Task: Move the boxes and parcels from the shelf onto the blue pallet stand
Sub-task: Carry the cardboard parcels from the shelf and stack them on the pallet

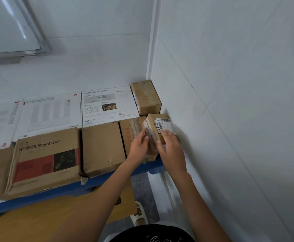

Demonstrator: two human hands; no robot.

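Parcels and boxes already cover most of the blue pallet stand (107, 179), whose near edge runs from the lower left toward the corner of the white tiled wall (238, 84) on the right. The small labelled parcel (160, 126), a brown carton with a barcode sticker and handwritten digits on top, sits at the near right end of the stand, just beside the wall and resting partly on the brown boxes under it. The left hand (139, 145) presses its fingers against the parcel's left side, and the right hand (171, 147) lies spread over its top and near right edge; both hands are open-palmed and in contact with it rather than wrapped around it. Far of it a plain brown box (146, 96) stands in the corner, and to the left lie two white router boxes (107, 105), a creased brown box (102, 147) and the Royalstar box (45, 159) at the near edge. The shelf named in the task is out of view. My reading is that this is the placing step: the parcel is being settled into the last gap by the wall. It looks slightly tilted on the uneven boxes below, so the next move calls for nudging it flat and snug against its neighbours, checking that it does not overhang the near edge, then letting go and turning back for another item.
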